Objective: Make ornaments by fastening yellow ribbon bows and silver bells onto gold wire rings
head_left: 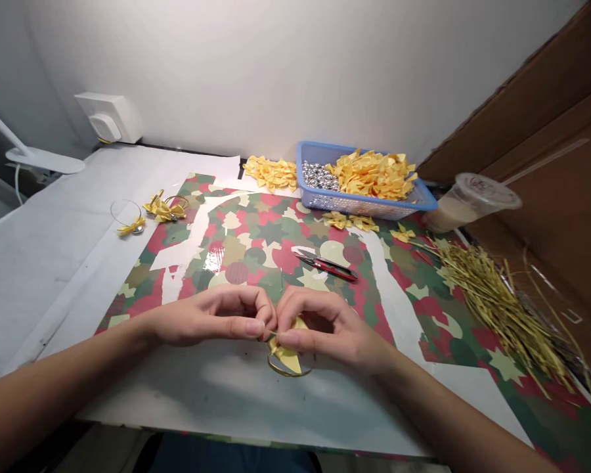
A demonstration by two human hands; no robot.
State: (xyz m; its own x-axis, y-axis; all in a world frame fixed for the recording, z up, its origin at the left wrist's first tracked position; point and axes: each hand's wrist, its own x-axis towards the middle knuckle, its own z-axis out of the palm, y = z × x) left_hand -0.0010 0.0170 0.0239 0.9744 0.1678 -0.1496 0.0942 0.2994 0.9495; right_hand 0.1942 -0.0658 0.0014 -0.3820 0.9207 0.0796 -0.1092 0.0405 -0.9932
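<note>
Left hand [211, 315] and right hand [329, 328] fingers pinch yellow ribbon [286, 358] on wire loop [288, 374]

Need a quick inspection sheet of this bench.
surface: camouflage-print sheet over white paper.
job's things: wire hoop with yellow ribbon; red-handled snips on the sheet.
clutter: blue basket of ribbon bows and silver beads; loose straw strands; plastic cup.
hands: left hand and right hand both pinch the hoop.
cables: thin white cable under the desk lamp.
surroundings: wall socket, brown cardboard panel.
</note>
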